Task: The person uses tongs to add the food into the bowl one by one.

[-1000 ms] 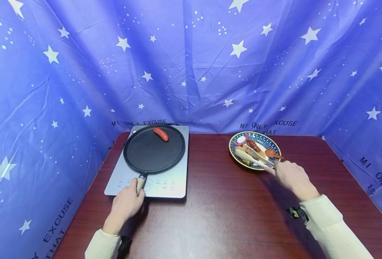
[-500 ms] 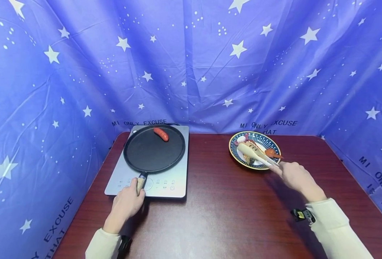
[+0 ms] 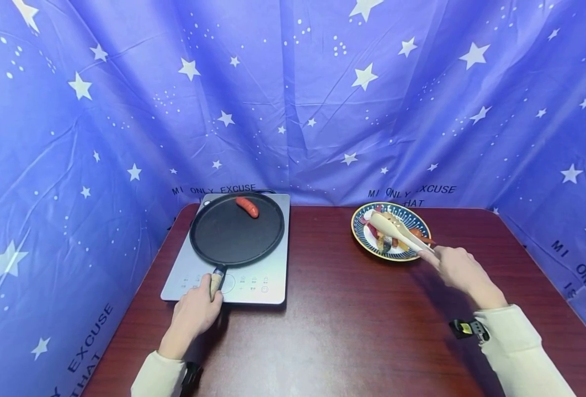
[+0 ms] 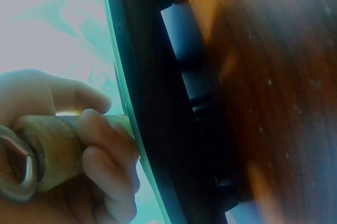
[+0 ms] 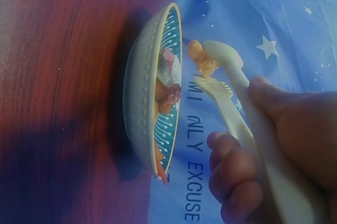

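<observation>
My left hand [image 3: 196, 311] grips the wooden handle [image 4: 52, 153] of a flat black frying pan [image 3: 235, 237], which sits on a silver induction cooker [image 3: 268, 289]. Near the pan's far rim lies a red scored sausage [image 3: 246, 207]. At the right, my right hand [image 3: 467, 275] holds cream-coloured tongs [image 3: 399, 232] over a blue patterned plate [image 5: 139, 103]. In the right wrist view, the tong tips pinch an orange-brown piece of food [image 5: 199, 56], apart from the plate. Other food [image 5: 167, 98] stays on the plate, including a pink-and-white piece [image 5: 169, 63].
The dark red wooden table [image 3: 342, 331] stretches between the cooker and the plate. A blue curtain [image 3: 288, 110] with white stars hangs right behind the table's back edge and along both sides.
The tongs have closed on a piece of food and risen from the plate. My right hand has drawn back slightly to the right. The left hand, pan and sausage stay put.
</observation>
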A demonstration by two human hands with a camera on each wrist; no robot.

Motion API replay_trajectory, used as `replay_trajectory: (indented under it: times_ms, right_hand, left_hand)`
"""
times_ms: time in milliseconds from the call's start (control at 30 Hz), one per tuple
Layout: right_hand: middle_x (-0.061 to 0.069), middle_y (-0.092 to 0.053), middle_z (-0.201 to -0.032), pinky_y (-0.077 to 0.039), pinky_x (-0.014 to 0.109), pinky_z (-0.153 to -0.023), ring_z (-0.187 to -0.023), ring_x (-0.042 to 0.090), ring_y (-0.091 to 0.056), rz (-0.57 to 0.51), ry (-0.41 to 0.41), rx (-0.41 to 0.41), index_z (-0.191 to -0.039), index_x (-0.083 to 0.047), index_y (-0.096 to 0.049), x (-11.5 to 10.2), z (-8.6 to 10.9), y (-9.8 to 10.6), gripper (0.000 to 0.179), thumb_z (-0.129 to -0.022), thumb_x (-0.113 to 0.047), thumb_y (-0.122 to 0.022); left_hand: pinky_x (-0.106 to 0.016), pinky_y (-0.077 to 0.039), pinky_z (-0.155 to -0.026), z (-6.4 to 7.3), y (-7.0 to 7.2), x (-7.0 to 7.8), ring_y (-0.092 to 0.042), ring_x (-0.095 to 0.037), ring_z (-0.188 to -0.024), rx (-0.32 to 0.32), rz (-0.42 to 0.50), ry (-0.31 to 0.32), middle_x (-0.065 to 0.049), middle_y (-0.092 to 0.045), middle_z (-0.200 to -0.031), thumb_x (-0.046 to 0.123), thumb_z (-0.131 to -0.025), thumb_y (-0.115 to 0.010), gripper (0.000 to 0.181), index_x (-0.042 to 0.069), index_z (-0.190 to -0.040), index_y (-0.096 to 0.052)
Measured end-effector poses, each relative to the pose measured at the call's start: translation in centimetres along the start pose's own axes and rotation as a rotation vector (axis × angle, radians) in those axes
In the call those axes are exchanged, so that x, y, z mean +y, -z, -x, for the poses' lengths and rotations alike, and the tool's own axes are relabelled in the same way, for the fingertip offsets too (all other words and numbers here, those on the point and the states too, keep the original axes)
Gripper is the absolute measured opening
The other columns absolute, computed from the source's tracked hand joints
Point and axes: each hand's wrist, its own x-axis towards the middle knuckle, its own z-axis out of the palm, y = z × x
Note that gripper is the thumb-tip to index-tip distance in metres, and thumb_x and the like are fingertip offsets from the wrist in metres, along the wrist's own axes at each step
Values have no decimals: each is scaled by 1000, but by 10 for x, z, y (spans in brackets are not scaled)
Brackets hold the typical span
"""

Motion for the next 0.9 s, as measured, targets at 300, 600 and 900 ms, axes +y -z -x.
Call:
replay_trajectory:
  times_ms: [300,600,900]
  right_hand:
    - [-2,-46,-49,-35,36,-46,-47,17,-47,-3,-3,-5,-76,-6,-56,1,1,2,48,-98,-46,-40]
    - [-3,-47,-49,-37,37,-48,-46,15,-47,1,16,9,-79,-5,-57,-3,2,6,47,-99,-44,-41]
    - [-3,-47,-48,-37,39,-48,-45,15,-48,0,20,12,-77,-6,-57,-7,1,9,47,-99,-45,-40]
  left_hand:
    - [-46,-41,-53,1,-1,0,-57,-33,-61,-5,-3,5,-17,-58,-72,26,-87,-51,39,4,-119,-46]
    - [-46,-41,-52,-2,0,-1,-57,-32,-61,1,-7,-8,-16,-56,-70,26,-88,-51,36,4,-116,-46]
    - [-46,-41,-52,-1,-1,-1,-57,-33,-61,-1,-5,-7,-18,-57,-72,26,-87,-52,39,3,-119,-45]
